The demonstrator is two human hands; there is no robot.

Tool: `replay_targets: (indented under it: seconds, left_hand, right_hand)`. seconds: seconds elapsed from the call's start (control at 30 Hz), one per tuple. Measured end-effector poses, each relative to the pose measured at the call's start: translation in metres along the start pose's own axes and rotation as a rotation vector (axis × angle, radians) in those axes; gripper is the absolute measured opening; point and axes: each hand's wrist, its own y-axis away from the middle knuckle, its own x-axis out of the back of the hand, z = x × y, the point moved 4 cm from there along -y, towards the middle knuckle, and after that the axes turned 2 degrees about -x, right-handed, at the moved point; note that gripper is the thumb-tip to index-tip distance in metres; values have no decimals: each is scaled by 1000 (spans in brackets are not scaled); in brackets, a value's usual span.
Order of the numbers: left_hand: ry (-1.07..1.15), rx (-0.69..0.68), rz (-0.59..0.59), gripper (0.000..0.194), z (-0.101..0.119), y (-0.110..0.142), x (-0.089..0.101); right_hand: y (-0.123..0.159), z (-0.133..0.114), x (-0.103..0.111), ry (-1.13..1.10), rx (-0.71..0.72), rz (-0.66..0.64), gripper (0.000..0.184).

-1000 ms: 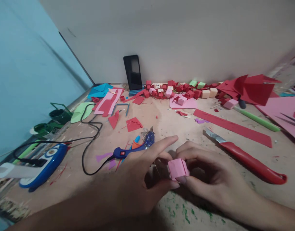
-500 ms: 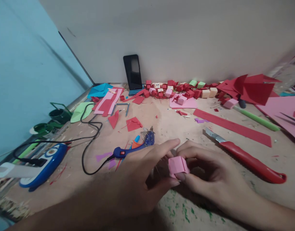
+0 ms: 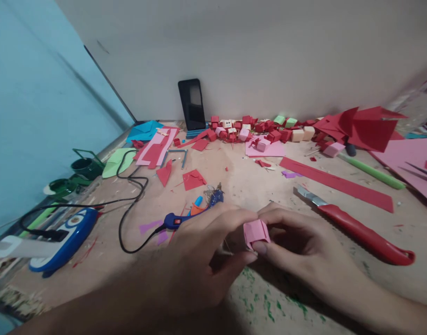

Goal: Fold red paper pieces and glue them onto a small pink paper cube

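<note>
A small pink folded-paper cube (image 3: 256, 232) is held low in the middle of the view. My right hand (image 3: 304, 251) grips it from the right, thumb across its front lower edge and fingers behind. From the left, my left hand (image 3: 206, 256) closes round the cube, index finger along the top and thumb at the lower corner. A thin, light strand or stick shows in the gap of the left hand; I cannot make out what it is. Just beyond the left hand lies a blue glue gun (image 3: 189, 217), partly covered by it.
Right of my hands lies a red-handled cutter knife (image 3: 363, 232), near a red paper strip (image 3: 339, 185) and a green stick-like tool (image 3: 374, 172). Paper cubes (image 3: 262, 145) crowd the back wall beside a propped phone (image 3: 192, 104). A black cable (image 3: 120, 223) runs left to a blue-white power strip (image 3: 65, 239).
The left index finger has come down from a raised position onto the cube's top edge. The cube has tilted and shifted slightly; the right hand keeps its hold.
</note>
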Motion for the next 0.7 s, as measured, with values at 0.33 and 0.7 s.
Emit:
replay_targets:
  seconds: [0.33,0.7]
  left_hand:
    - [-106,-62,56,13,2,0,1]
    - [-251,-155,134,15,0,3,3]
  right_hand:
    - [3,14,-11,-507,-231,-117,30]
    - [-3,21,-4,-699,-276,-172,36]
